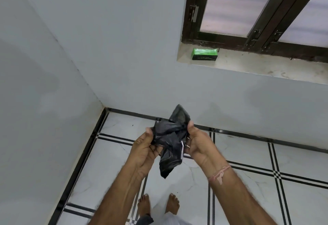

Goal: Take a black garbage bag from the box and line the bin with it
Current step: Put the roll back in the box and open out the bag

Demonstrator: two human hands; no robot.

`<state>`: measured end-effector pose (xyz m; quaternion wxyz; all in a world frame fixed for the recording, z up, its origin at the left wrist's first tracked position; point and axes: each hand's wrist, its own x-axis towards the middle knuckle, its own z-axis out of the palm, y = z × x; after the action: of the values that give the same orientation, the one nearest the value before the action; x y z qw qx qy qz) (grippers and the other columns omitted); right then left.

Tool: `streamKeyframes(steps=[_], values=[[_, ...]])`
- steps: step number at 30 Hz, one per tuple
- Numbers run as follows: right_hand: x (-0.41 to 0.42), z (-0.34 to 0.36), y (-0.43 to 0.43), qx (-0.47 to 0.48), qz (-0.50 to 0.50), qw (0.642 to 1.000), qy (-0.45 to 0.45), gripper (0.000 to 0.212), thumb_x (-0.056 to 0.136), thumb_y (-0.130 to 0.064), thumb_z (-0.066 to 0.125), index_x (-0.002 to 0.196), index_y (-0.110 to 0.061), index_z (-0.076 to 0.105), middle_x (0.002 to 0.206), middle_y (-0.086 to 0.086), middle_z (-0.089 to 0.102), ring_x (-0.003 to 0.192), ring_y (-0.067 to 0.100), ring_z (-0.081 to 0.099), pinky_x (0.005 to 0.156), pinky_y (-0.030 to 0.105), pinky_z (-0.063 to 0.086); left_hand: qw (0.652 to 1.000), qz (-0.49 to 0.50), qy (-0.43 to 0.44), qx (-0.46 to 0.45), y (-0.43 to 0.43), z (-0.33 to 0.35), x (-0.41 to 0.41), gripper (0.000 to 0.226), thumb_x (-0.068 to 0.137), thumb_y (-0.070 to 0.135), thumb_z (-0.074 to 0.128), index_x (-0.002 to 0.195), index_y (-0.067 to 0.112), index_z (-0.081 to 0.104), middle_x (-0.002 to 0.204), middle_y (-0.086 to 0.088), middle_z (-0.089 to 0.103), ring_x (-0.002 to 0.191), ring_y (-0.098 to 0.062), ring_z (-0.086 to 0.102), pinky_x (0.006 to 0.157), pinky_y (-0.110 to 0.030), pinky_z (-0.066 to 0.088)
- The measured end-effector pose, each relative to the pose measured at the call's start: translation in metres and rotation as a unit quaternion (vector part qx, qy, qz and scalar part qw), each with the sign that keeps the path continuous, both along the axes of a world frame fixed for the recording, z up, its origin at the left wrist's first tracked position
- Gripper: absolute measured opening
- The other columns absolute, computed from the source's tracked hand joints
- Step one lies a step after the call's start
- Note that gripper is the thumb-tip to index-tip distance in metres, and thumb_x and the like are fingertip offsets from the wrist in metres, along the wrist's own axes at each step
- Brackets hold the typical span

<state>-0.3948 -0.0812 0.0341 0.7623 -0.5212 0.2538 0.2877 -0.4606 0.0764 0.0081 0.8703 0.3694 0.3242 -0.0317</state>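
A crumpled, still folded black garbage bag point(170, 139) hangs between my two hands in the middle of the view, above the floor. My left hand point(144, 151) pinches its left side and my right hand point(198, 145) grips its right side with the thumb on top. The green box point(204, 53) lies on the window sill at the upper right, well beyond my hands. No bin is in view.
I stand barefoot in a room corner, with grey walls to the left and ahead. The white tiled floor point(248, 185) has black lines. A dark-framed window point(255, 10) sits above the stone sill point(257, 65).
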Motion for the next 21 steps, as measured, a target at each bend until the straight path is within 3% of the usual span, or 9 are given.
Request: streamKeyframes(steps=[2, 5, 8, 11, 14, 16, 18, 21], values=[[0.009, -0.004, -0.007, 0.018, -0.026, 0.999, 0.041, 0.031, 0.106, -0.036, 0.05, 0.109, -0.009, 0.064, 0.074, 0.004, 0.08, 0.083, 0.023, 0.073, 0.064, 0.041, 0.057, 0.998, 0.035, 0.021, -0.048, 0.01, -0.005, -0.003, 0.031, 0.103, 0.035, 0.052, 0.104, 0.008, 0.069, 0.092, -0.007, 0.08, 0.076, -0.016, 0.077, 0.064, -0.029, 0.064], [0.019, -0.014, -0.017, 0.017, -0.051, 0.995, 0.086, 0.028, 0.111, -0.028, 0.043, 0.104, -0.012, 0.065, 0.071, 0.003, 0.079, 0.087, 0.023, 0.069, 0.071, 0.041, 0.053, 0.988, 0.087, 0.035, -0.126, 0.021, -0.009, -0.007, 0.036, 0.106, 0.035, 0.047, 0.107, 0.004, 0.066, 0.09, -0.011, 0.081, 0.076, -0.018, 0.08, 0.059, -0.031, 0.064], [0.022, -0.024, -0.017, 0.0, -0.049, 0.994, 0.093, 0.03, 0.108, -0.01, 0.044, 0.09, -0.013, 0.068, 0.068, 0.003, 0.077, 0.07, 0.018, 0.072, 0.057, 0.03, 0.059, 0.984, 0.074, 0.057, -0.15, 0.023, -0.01, -0.01, 0.042, 0.108, 0.036, 0.044, 0.108, 0.0, 0.067, 0.092, -0.016, 0.08, 0.072, -0.023, 0.08, 0.054, -0.031, 0.063], [0.02, -0.031, -0.009, -0.034, -0.057, 0.995, 0.075, 0.027, 0.108, -0.008, 0.044, 0.091, -0.013, 0.065, 0.063, 0.001, 0.076, 0.051, 0.012, 0.072, 0.044, 0.023, 0.056, 0.988, 0.033, 0.067, -0.134, 0.022, -0.012, -0.01, 0.044, 0.112, 0.03, 0.037, 0.108, -0.001, 0.069, 0.096, -0.019, 0.08, 0.076, -0.028, 0.08, 0.058, -0.037, 0.065], [0.021, -0.039, -0.009, -0.052, -0.087, 0.992, 0.074, 0.014, 0.107, -0.013, 0.054, 0.101, -0.01, 0.066, 0.068, 0.004, 0.077, 0.054, 0.015, 0.074, 0.044, 0.026, 0.057, 0.992, 0.007, 0.046, -0.118, 0.023, -0.008, -0.013, 0.054, 0.112, 0.033, 0.039, 0.092, 0.001, 0.077, 0.094, -0.018, 0.08, 0.076, -0.028, 0.08, 0.057, -0.036, 0.064], [0.025, -0.043, -0.014, -0.056, -0.114, 0.988, 0.087, 0.013, 0.105, -0.017, 0.059, 0.107, -0.007, 0.067, 0.08, 0.009, 0.076, 0.066, 0.022, 0.074, 0.044, 0.028, 0.058, 0.993, 0.006, 0.029, -0.114, 0.028, -0.008, -0.017, 0.061, 0.107, 0.044, 0.044, 0.076, 0.008, 0.082, 0.097, -0.015, 0.08, 0.087, -0.027, 0.079, 0.064, -0.041, 0.067], [0.026, -0.047, -0.019, -0.064, -0.127, 0.985, 0.093, 0.011, 0.103, -0.016, 0.061, 0.106, -0.007, 0.066, 0.085, 0.011, 0.073, 0.072, 0.023, 0.07, 0.042, 0.028, 0.057, 0.995, -0.019, 0.023, -0.097, 0.034, -0.011, -0.024, 0.05, 0.094, 0.052, 0.055, 0.089, 0.009, 0.081, 0.113, -0.015, 0.076, 0.108, -0.029, 0.073, 0.081, -0.046, 0.066], [0.026, -0.052, -0.021, -0.097, -0.121, 0.985, 0.077, 0.006, 0.102, -0.014, 0.062, 0.097, -0.011, 0.065, 0.082, 0.007, 0.071, 0.071, 0.019, 0.067, 0.047, 0.027, 0.055, 0.991, -0.133, -0.012, -0.004, 0.039, -0.015, -0.033, 0.084, 0.069, 0.066, 0.078, 0.128, 0.008, 0.066, 0.131, -0.018, 0.07, 0.117, -0.034, 0.07, 0.089, -0.043, 0.063]])
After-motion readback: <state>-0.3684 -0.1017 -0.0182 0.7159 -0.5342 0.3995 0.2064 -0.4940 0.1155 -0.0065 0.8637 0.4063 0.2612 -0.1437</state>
